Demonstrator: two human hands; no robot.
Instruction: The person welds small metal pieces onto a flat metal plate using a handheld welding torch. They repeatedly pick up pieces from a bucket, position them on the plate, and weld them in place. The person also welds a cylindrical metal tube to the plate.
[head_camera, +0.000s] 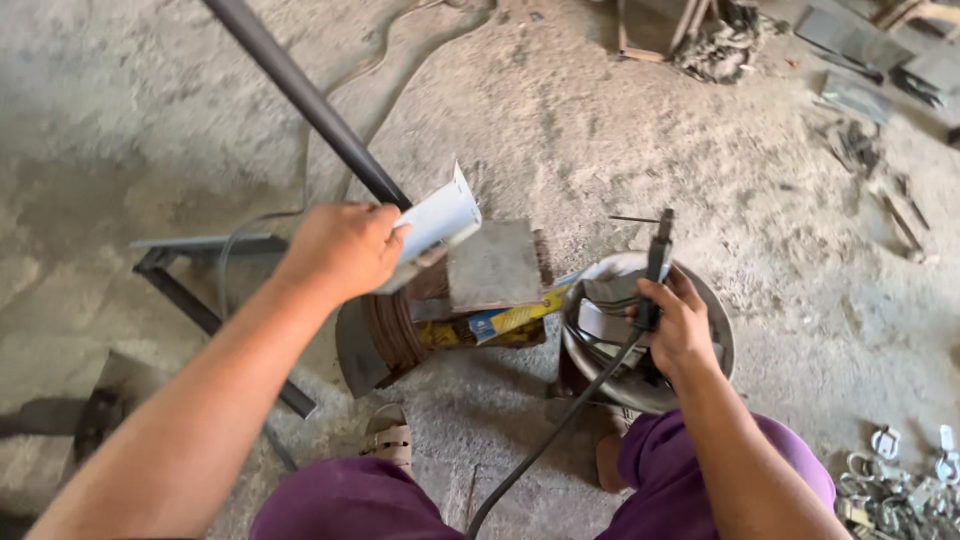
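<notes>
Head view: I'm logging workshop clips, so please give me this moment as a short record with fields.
Setting: rough concrete floor, person seated low, purple trousers, sandal
Left hand: grips a folded pale sheet-metal piece beside a long dark pipe
Right hand: holds a welding electrode holder with a thin rod in its tip; black cable trails toward the person
Under the hands: flat grey metal plate, yellow and blue box, round metal basin
Nearby: dark metal frame, small shiny metal fittings, scrap pieces
</notes>
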